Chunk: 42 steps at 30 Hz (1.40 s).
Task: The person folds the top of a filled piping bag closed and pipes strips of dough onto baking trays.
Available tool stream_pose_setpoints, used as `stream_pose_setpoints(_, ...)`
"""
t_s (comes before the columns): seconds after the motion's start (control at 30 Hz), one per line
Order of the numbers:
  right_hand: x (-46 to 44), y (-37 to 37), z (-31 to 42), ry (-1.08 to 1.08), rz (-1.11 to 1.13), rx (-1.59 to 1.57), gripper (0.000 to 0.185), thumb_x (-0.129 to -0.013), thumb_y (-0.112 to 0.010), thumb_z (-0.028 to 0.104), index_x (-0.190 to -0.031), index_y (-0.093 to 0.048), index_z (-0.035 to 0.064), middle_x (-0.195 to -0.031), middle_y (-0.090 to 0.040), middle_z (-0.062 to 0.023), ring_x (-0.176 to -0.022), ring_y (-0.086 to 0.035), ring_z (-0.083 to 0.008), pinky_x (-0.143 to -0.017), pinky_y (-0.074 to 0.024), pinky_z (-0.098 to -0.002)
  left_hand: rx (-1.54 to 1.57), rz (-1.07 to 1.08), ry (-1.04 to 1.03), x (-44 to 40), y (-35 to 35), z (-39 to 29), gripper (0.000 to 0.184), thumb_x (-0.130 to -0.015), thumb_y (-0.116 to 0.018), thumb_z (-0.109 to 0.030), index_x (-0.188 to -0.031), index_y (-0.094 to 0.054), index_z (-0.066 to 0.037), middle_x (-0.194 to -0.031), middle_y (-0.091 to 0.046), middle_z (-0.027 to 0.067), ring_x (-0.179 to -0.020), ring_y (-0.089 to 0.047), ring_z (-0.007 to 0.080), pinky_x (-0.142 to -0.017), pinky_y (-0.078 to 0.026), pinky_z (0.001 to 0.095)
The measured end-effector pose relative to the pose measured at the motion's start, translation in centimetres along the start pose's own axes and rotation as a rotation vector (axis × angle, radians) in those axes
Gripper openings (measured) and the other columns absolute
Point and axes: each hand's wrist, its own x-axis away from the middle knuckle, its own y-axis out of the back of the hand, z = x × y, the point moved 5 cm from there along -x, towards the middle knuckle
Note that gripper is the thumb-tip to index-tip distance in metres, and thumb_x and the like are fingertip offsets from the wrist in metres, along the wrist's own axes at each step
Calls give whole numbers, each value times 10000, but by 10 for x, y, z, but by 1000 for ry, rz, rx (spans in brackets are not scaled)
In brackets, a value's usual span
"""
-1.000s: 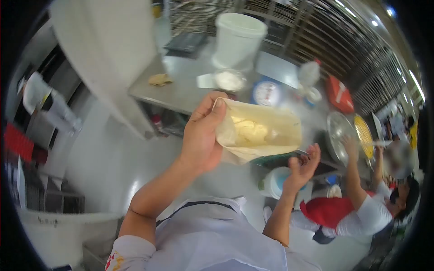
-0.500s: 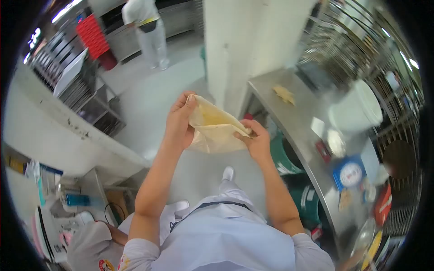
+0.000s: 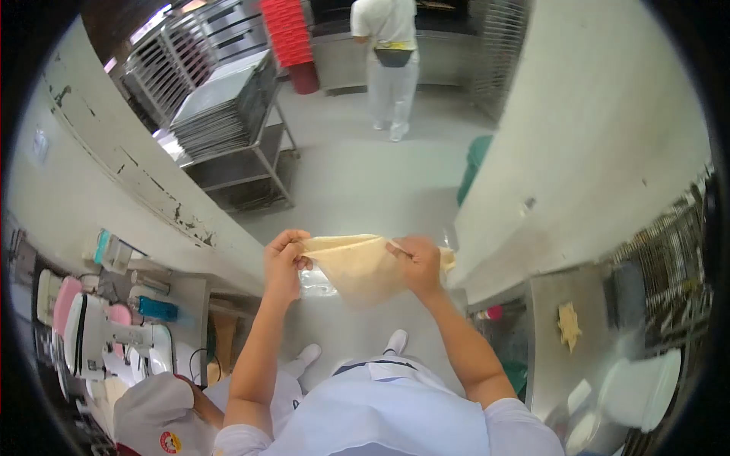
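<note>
My left hand (image 3: 284,264) is closed on the left corner of a limp cream-coloured bag (image 3: 357,266), held out in front of me over the floor. Gripping the bag's upper right part is my right hand (image 3: 417,264), its thumb pressed on the near side. Between the two hands the top edge is stretched, and the lower part hangs loose and tapers downward. Clear plastic (image 3: 315,283) shows below the left end, and a bit of the cream material sticks out past my right hand. What the bag holds, if anything, is hidden.
Ahead, a person in white (image 3: 391,68) stands beyond a passage between two walls. A metal cart (image 3: 255,156) carries stacked trays. On the right, a steel table (image 3: 544,334) bears a yellowish scrap and a white bucket (image 3: 642,387). A co-worker's cap (image 3: 156,418) is close at lower left.
My view has swung right toward the passage. The bag's mouth, open before with yellow inside, is now drawn flatter. My right hand has moved inward along its edge.
</note>
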Motion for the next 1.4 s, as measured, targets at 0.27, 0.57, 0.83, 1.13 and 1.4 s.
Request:
stream_pose_setpoints(0.27,-158,-72,-42,153,172,-30,65,-733,-708,10,-798,-705,8,-642,-563,-100,-630,-518,-266,-632,-391,-369,-20,-226,-191,-98,70,48,565,-803,-597,49,-1342,-456,-38,-1088,-584,75,-981,-586,155,-785,-529,333)
stream_pose_setpoints(0.57,-315,-150,-125,228,307,16,66,-766,-702,-1,-831,-705,-12,-629,-487,-64,-649,-465,-207,-628,-366,-326,-43,107,-109,-311,9,42,797,-679,-880,-138,-1337,-439,-50,-1221,-571,54,-1094,-567,160,-911,-504,330)
stream_pose_setpoints(0.83,-448,-194,-234,-32,226,-94,55,-804,-697,-2,-854,-716,-14,-624,-468,-25,-654,-449,-141,-617,-346,-299,189,20,-101,-481,1,18,504,-697,-871,-95,-1073,-535,-67,-1003,-629,34,-961,-615,151,-849,-525,322)
stream_pose_setpoints(1.13,-600,-283,-310,178,492,-324,96,-740,-664,-40,-815,-703,7,-632,-517,-55,-642,-481,-185,-624,-358,-317,-43,-73,-384,-653,-14,33,787,-651,-908,-139,-1328,-514,-61,-1056,-616,22,-965,-592,143,-823,-522,306)
stream_pose_setpoints(1.4,-712,-376,-318,608,769,-293,264,-637,-546,-46,-846,-684,38,-688,-552,-82,-676,-518,-259,-641,-365,-356,-367,-494,-541,-766,-17,-3,519,-686,-857,-155,-1129,-609,-47,-1058,-619,64,-971,-588,186,-858,-490,335)
